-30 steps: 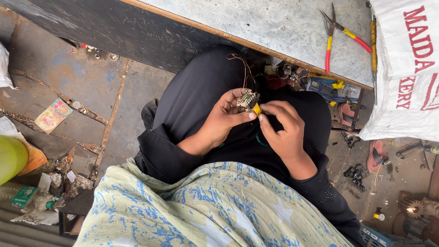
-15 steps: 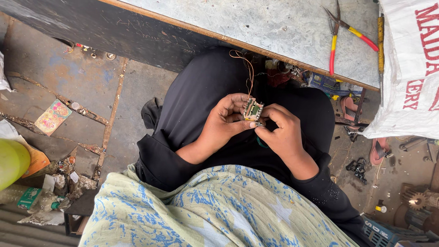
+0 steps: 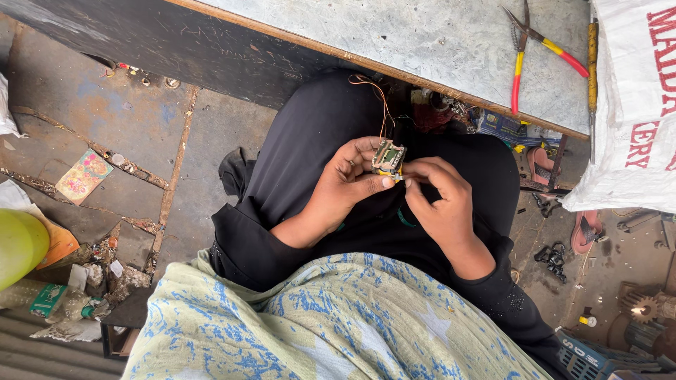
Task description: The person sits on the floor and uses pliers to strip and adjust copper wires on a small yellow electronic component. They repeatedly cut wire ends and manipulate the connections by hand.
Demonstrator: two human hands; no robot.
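Both hands have been shifting the small component slightly between frames, turning its greenish face more toward the camera. Now the left hand is pinching it from below with thumb and fingers closed narrowly around it, over the lap. Just beside it, the right hand is touching its lower edge with curled fingertips, which are hiding what they grip. A thin copper wire is trailing upward from it. Pliers are lying on the grey bench, cut off at the frame top.
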